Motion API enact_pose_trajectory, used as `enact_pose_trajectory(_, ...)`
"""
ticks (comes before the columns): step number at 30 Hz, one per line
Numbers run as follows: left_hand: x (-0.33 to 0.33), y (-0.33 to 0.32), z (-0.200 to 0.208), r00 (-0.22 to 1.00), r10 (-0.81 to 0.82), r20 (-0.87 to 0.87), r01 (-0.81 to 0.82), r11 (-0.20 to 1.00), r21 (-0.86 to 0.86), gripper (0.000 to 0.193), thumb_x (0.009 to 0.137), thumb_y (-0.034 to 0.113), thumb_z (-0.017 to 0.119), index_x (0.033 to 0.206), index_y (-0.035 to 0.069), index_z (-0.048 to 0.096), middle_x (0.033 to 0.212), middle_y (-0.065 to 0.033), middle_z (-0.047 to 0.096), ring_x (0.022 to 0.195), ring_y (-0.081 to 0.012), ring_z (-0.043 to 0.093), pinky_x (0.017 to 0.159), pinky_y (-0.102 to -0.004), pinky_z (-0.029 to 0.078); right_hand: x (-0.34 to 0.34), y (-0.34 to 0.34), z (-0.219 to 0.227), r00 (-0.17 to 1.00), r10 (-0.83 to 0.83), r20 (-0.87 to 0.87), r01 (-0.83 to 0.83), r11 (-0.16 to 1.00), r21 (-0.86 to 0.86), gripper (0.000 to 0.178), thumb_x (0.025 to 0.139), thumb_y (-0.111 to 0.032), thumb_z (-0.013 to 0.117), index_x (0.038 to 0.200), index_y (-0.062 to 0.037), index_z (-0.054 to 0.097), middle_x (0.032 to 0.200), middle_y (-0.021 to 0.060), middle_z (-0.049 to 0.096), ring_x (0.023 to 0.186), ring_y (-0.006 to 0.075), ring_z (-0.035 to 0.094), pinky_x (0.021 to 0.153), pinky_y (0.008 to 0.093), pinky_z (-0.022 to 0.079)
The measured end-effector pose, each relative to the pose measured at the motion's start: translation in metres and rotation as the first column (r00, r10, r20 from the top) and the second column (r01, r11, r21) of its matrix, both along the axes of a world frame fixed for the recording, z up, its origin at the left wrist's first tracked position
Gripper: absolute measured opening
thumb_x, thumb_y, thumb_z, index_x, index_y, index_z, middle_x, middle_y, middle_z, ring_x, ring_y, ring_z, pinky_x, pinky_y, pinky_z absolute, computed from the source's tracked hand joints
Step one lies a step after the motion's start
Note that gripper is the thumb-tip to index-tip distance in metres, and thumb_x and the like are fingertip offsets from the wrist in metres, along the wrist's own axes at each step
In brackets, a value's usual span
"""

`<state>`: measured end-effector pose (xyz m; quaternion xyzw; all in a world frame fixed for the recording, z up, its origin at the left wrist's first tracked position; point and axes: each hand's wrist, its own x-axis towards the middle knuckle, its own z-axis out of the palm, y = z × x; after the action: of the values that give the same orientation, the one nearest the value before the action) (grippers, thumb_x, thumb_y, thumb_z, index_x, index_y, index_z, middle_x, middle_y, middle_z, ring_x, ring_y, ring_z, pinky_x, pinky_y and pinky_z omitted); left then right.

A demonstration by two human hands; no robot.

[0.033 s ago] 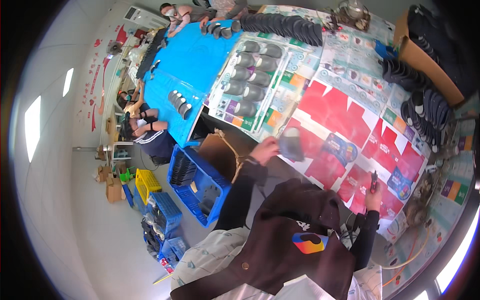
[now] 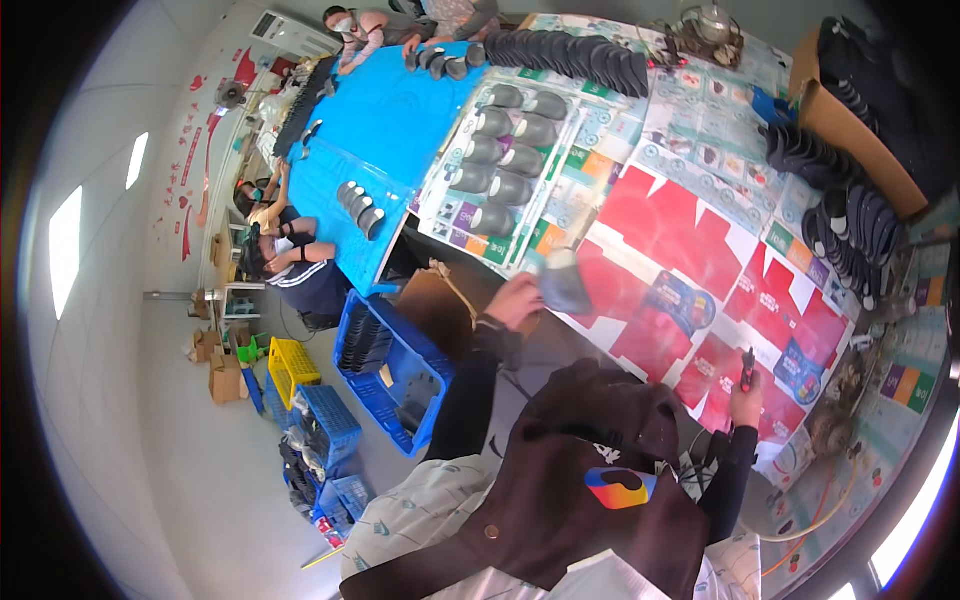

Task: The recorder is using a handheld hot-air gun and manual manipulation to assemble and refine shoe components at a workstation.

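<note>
My left hand (image 2: 515, 302) is closed on the edge of a dark grey rounded pad (image 2: 567, 290) with a paler end; motion blurs it. The pad is held over the near left edge of the red printed sheets (image 2: 640, 225) covering the worktable. In my right hand (image 2: 746, 402) is a small dark hand tool (image 2: 748, 370), held upright above the sheets' near right part; its exact kind is not clear. Beyond my left hand, several similar grey pads (image 2: 534, 131) lie in two columns on a white board (image 2: 455, 205).
Stacked dark pads (image 2: 570, 62) line the far edge, with more (image 2: 850, 225) at the right by a cardboard box (image 2: 860, 150). A blue crate (image 2: 425, 440) stands on the floor at left. People (image 2: 290, 255) work around the blue table (image 2: 370, 130).
My left hand has shifted slightly left with the grey pad, and the pad has tilted. My right hand and its tool stay nearly in place.
</note>
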<state>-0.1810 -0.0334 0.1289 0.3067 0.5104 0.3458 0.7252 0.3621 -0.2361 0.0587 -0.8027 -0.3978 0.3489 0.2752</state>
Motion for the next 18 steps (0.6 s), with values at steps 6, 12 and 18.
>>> enact_pose_trajectory(6, -0.210, 0.034, -0.045, 0.880, 0.473, -0.038, -0.467, 0.878, 0.106, 0.027, 0.103, 0.015, 0.050, 0.129, 0.006, 0.050, 0.134, -0.0215, 0.057, 0.129, -0.0408, 0.056, 0.114, -0.0587, 0.044, -0.033, -0.001, 0.015, 0.994, -0.102, -0.043, 0.103, 0.995, 0.017, 0.038, 0.087, -0.010, 0.059, 0.125, -0.0034, 0.057, 0.096, 0.0252, 0.066, 0.092, 0.0466, 0.065, 0.083, 0.0515, 0.050)
enact_pose_trajectory(12, -0.353, 0.130, -0.130, 0.725, 0.379, -0.575, 0.188, 0.694, 0.695, 0.019, 0.093, 0.017, 0.065, 0.111, 0.013, 0.065, 0.108, -0.0134, 0.072, 0.103, -0.0320, 0.070, 0.089, -0.0472, 0.058, -0.098, 0.009, 0.050, 0.977, -0.213, -0.027, 0.209, 0.972, -0.110, 0.041, 0.086, -0.012, 0.062, 0.126, -0.0031, 0.060, 0.087, 0.0141, 0.068, 0.068, 0.0242, 0.069, 0.062, 0.0395, 0.054)
enact_pose_trajectory(18, -0.377, 0.194, -0.171, 0.012, 0.310, -0.951, 0.646, 0.724, 0.244, 0.034, 0.085, 0.043, 0.072, 0.090, 0.009, 0.077, 0.085, -0.0115, 0.075, 0.091, -0.0338, 0.071, 0.086, -0.0420, 0.056, -0.169, 0.009, 0.078, 0.958, -0.281, 0.057, 0.282, 0.959, -0.011, 0.031, 0.085, -0.012, 0.067, 0.114, -0.0011, 0.063, 0.086, 0.0107, 0.067, 0.076, 0.0222, 0.063, 0.070, 0.0383, 0.049)
